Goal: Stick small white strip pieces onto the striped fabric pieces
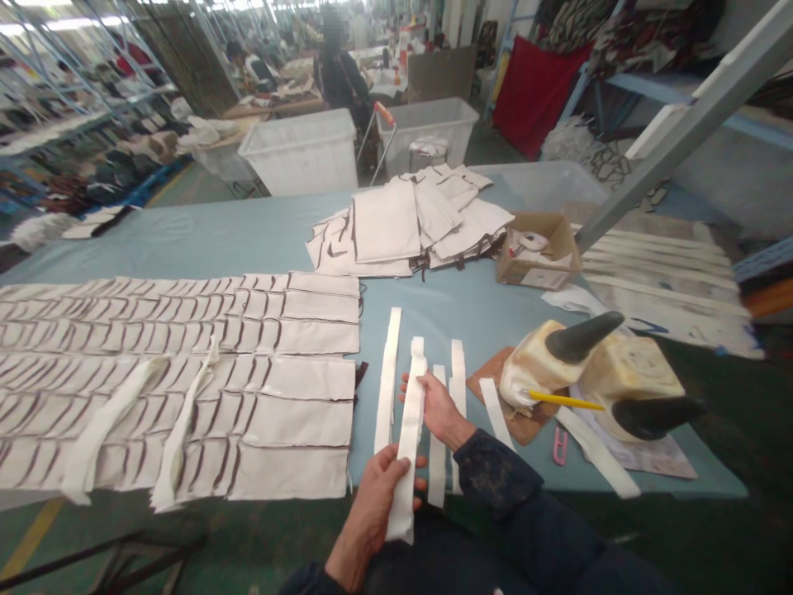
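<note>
A stack of white fabric strips (pixel 410 438) is held lengthwise between both hands above the front edge of the table. My left hand (pixel 377 496) grips the near end, thumb on top and fingers underneath. Farther up the same strips, my right hand (pixel 441 406) closes on their right side with its thumb on top. To the left lies another white strip (pixel 388 364) on the blue tabletop. More strips (pixel 437 463) lie beneath and to the right of my right arm, partly hidden by it.
Overlapping rows of beige fabric panels (pixel 297 421) cover the left. Behind are a panel pile (pixel 387 223) and a cardboard box (pixel 538 273). At right stand two glue containers (pixel 557 364) with black nozzles, a yellow brush handle (pixel 567 401) and a pink cutter (pixel 560 446). A metal post (pixel 675 132) slants upward.
</note>
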A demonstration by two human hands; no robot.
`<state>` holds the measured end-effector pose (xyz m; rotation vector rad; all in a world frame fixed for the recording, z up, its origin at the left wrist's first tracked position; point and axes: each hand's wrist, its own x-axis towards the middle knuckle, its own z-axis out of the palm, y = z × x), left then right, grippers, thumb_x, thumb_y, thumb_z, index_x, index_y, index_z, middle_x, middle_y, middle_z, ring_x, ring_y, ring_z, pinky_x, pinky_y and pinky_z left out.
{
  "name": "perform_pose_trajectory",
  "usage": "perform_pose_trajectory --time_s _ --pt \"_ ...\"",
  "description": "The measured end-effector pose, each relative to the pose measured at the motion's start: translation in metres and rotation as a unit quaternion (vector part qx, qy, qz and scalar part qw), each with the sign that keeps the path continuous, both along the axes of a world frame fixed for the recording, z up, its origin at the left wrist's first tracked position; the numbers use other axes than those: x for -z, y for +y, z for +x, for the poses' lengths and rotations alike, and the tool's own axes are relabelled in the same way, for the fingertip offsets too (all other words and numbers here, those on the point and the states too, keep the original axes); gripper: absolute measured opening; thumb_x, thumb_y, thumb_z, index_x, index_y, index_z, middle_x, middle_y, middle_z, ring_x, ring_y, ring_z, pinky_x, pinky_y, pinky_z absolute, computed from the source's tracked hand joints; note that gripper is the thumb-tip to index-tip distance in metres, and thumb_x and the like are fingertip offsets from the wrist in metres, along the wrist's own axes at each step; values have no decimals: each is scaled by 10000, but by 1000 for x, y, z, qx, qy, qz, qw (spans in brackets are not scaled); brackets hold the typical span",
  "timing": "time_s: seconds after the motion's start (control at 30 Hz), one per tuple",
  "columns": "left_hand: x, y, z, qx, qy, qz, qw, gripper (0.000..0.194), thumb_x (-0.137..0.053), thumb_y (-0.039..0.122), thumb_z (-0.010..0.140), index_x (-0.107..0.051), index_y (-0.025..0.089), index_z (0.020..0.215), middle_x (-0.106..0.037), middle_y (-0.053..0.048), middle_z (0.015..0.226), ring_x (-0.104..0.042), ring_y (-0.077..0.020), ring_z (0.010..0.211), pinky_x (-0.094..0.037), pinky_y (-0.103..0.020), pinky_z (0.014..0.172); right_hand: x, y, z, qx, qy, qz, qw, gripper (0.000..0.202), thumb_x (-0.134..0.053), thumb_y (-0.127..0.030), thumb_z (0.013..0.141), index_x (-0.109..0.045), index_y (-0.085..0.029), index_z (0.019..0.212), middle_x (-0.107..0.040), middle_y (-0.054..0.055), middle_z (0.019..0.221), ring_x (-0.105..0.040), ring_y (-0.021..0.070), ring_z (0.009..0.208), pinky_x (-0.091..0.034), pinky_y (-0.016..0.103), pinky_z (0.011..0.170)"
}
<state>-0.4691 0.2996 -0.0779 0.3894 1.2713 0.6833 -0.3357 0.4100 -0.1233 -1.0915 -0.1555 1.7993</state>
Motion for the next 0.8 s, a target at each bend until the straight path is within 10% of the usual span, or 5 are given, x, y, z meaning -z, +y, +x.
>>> perform_pose_trajectory --time_s 0.8 --pt "9 -5 10 -65 -34 -31 997 278 -806 331 809 -637 146 931 -774 -97 888 -677 -128 555 -532 -218 459 37 66 21 -55 -145 -97 983 263 -614 -408 962 -659 -159 1030 -728 71 967 -677 188 850 -534 343 809"
